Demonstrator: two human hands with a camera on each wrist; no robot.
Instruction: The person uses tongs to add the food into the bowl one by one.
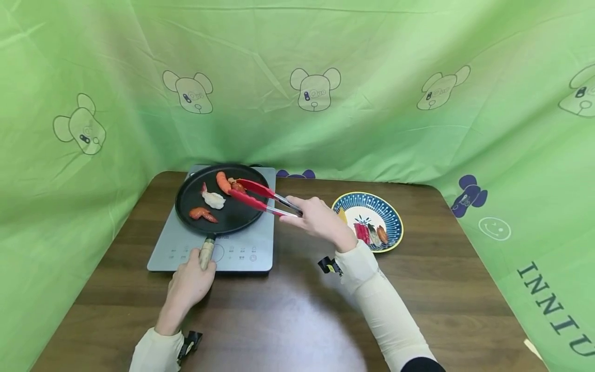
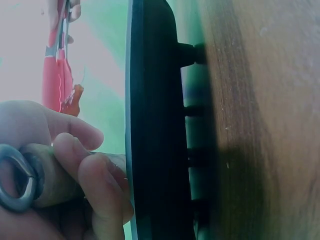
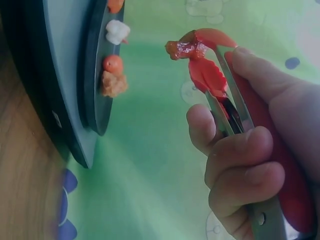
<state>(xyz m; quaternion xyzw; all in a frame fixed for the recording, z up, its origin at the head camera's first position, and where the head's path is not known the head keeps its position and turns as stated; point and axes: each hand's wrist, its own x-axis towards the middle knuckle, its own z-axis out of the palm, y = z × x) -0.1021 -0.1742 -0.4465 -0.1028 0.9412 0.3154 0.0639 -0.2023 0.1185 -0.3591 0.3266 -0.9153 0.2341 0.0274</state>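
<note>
My left hand (image 1: 190, 281) grips the pale handle (image 1: 206, 251) of a flat black frying pan (image 1: 239, 219). In the left wrist view its fingers curl around the handle, near a metal hanging ring (image 2: 31, 187). My right hand (image 1: 321, 219) holds red-tipped tongs (image 1: 246, 199) over the pan's right side. Between the tong tips is a glazed reddish-brown piece of food (image 3: 186, 50), held above the pan in the right wrist view. On the pan lie a sausage (image 1: 223, 182), a shrimp (image 1: 214, 200), a chicken wing (image 1: 202, 214) and a crumbly brown fried piece (image 3: 114, 84).
Under the pan is a grey induction cooker (image 1: 262, 248) on a wooden table (image 1: 297, 310). A blue-patterned plate (image 1: 396, 225) stands to the right, bearing red strips (image 1: 362, 233), a brown piece (image 1: 382, 234) and other food. A green curtain (image 1: 372, 139) hangs behind.
</note>
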